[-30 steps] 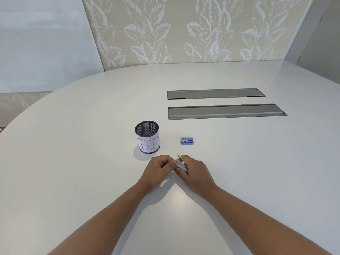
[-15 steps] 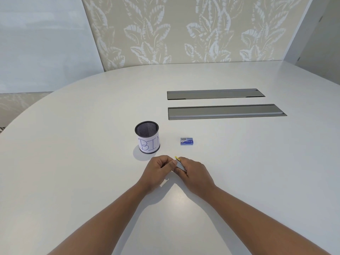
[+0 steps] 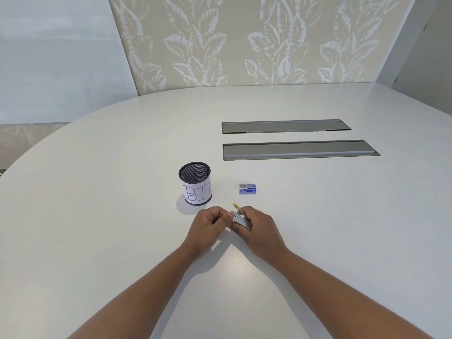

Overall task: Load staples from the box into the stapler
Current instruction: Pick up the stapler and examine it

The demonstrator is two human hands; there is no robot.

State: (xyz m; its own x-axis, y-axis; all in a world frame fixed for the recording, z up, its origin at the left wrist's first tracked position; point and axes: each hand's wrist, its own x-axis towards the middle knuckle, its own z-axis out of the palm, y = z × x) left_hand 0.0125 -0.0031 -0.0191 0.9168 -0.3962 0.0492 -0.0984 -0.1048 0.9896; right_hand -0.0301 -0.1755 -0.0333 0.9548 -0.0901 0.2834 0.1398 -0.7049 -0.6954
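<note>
A small grey metal stapler [image 3: 241,220] with a yellow tip sits between both hands, just above the white table [image 3: 97,216]. My right hand [image 3: 259,228] grips its body from the right, fingers curled round it. My left hand [image 3: 208,226] holds its left end with curled fingers and thumb. Much of the stapler is hidden by the fingers. The little blue staple box [image 3: 248,189] lies closed on the table a short way beyond my right hand.
A black mesh cup [image 3: 195,183] with a paper label reading "BIN" stands just behind my left hand. Two long grey recessed cable trays [image 3: 298,150] lie farther back on the right. A leaf-patterned wall stands behind the table.
The stapler has tilted slightly in my hands, showing more of its grey body. Both hands stay in nearly the same place.
</note>
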